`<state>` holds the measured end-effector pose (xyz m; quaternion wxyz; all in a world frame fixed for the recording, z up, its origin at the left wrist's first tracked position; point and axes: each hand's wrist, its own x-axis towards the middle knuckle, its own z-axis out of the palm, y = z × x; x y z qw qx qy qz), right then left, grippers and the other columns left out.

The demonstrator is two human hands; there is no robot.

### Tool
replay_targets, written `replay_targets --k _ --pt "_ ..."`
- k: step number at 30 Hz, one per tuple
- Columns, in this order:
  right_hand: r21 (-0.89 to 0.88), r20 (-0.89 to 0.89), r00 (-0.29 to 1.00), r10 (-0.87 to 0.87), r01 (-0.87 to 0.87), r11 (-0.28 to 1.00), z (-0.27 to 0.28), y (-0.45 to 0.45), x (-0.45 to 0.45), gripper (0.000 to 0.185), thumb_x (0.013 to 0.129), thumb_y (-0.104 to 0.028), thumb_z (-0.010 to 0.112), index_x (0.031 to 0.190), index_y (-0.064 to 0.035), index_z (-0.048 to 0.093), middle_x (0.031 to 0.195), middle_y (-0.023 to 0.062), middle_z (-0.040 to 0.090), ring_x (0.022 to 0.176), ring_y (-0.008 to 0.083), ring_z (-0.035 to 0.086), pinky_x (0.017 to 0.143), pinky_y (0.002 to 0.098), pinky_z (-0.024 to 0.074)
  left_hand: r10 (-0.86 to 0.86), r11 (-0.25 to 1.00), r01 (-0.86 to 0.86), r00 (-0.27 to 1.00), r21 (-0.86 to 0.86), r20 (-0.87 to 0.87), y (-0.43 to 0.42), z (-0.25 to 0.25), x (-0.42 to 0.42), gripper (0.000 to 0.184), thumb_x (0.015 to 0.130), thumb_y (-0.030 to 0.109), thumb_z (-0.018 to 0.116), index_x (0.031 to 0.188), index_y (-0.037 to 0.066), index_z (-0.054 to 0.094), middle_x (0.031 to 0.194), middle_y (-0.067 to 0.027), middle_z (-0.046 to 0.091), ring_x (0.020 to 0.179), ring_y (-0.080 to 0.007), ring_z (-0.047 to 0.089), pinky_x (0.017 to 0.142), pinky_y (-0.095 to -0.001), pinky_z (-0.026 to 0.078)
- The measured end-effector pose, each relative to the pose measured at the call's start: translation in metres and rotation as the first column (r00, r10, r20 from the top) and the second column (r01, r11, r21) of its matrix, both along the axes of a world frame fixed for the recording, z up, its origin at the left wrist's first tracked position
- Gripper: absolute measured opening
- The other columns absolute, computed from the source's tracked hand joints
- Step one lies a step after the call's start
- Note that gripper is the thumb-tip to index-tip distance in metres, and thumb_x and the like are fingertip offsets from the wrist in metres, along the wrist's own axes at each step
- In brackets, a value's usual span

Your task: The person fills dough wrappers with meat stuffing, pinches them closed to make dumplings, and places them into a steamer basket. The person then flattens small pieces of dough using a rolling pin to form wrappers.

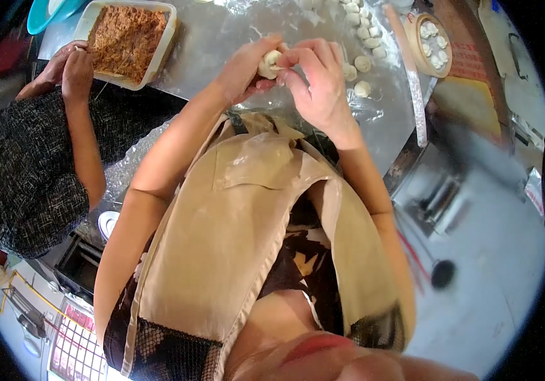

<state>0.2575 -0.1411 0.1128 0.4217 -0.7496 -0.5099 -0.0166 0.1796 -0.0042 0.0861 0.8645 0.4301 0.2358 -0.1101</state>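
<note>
My left hand [247, 68] cups a small dough bun [268, 65], its fingers curled around the underside and side. From the other side my right hand [318, 82] pinches the bun's dough edge between thumb and forefinger. Both hands are above the near part of a floury metal worktop [221, 25]. A few flattened dough rounds [362, 89] lie just right of my right hand. Beyond them, several small dough pieces [371, 43] run in a line toward the far edge. Whether filling is inside the bun is hidden.
At left, a co-worker's hands [75, 71] are close to a plastic tub [169, 41] of reddish-brown filling [126, 41]. A floury long stick [408, 63] lies along the right side, beside a round steamer basket [448, 65] holding several buns [441, 42]. A blue bowl [37, 18] stands far left.
</note>
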Motion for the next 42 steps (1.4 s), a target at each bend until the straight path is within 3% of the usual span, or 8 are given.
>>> replay_targets --k 10,20,27,32,39,42 --pt "-0.050 0.129 0.992 0.015 -0.008 0.999 0.005 0.005 0.000 0.019 0.065 -0.006 0.070 0.081 -0.0090 0.059 0.085 0.0053 0.055 0.082 0.0267 0.050 0.075 0.0367 0.0416 -0.056 0.998 0.056 0.998 0.041 -0.012 0.005 0.005 0.002 0.040 0.092 0.046 0.039 0.079 0.011 0.054 0.058 -0.0026 0.053 0.038 -0.0051 0.037 0.034 -0.0188 0.023" --pt "-0.035 0.142 0.990 0.021 -0.016 0.999 0.006 0.007 0.000 0.022 0.065 -0.005 0.071 0.083 -0.0100 0.060 0.086 0.0051 0.055 0.083 0.0264 0.050 0.076 0.0362 0.0415 -0.110 0.993 0.113 0.992 0.045 -0.065 0.010 0.004 0.001 0.041 0.092 0.046 0.040 0.077 0.010 0.054 0.058 -0.0036 0.054 0.038 -0.0051 0.037 0.034 -0.0191 0.023" --pt "-0.120 0.125 0.991 0.050 -0.035 0.992 0.011 0.006 0.003 0.021 0.065 -0.005 0.070 0.083 -0.0100 0.060 0.086 0.0057 0.055 0.084 0.0272 0.050 0.076 0.0363 0.0418 -0.159 0.984 0.161 0.987 0.082 -0.025 0.011 -0.002 0.002 0.039 0.092 0.044 0.040 0.080 0.010 0.055 0.059 -0.0027 0.053 0.038 -0.0047 0.037 0.034 -0.0195 0.023" --pt "-0.153 0.081 0.997 0.015 -0.002 0.988 0.011 0.006 0.001 0.017 0.066 -0.007 0.069 0.081 -0.0097 0.060 0.087 0.0057 0.054 0.083 0.0269 0.050 0.077 0.0359 0.0417 -0.238 0.962 0.237 0.971 0.139 -0.010 0.014 0.004 0.000 0.037 0.093 0.043 0.037 0.082 0.013 0.056 0.058 -0.0008 0.052 0.041 -0.0037 0.036 0.035 -0.0188 0.023" --pt "-0.149 0.163 0.985 0.060 -0.035 0.988 0.012 0.007 -0.001 0.015 0.065 -0.008 0.069 0.078 -0.0104 0.062 0.085 0.0045 0.055 0.082 0.0249 0.050 0.075 0.0340 0.0416 -0.320 0.940 0.324 0.946 0.109 -0.056 0.022 0.006 0.003 0.037 0.094 0.044 0.036 0.087 0.013 0.056 0.058 -0.0003 0.051 0.042 -0.0034 0.037 0.036 -0.0177 0.024" --pt "-0.107 0.141 0.990 0.022 -0.006 0.994 0.011 0.007 0.000 0.011 0.067 -0.009 0.068 0.077 -0.0097 0.064 0.084 0.0049 0.055 0.081 0.0249 0.050 0.074 0.0343 0.0417 -0.445 0.881 0.454 0.891 0.136 -0.095 0.024 0.014 0.005 0.048 0.093 0.051 0.034 0.092 0.009 0.057 0.065 -0.0047 0.055 0.043 -0.0067 0.044 0.036 -0.0191 0.029"
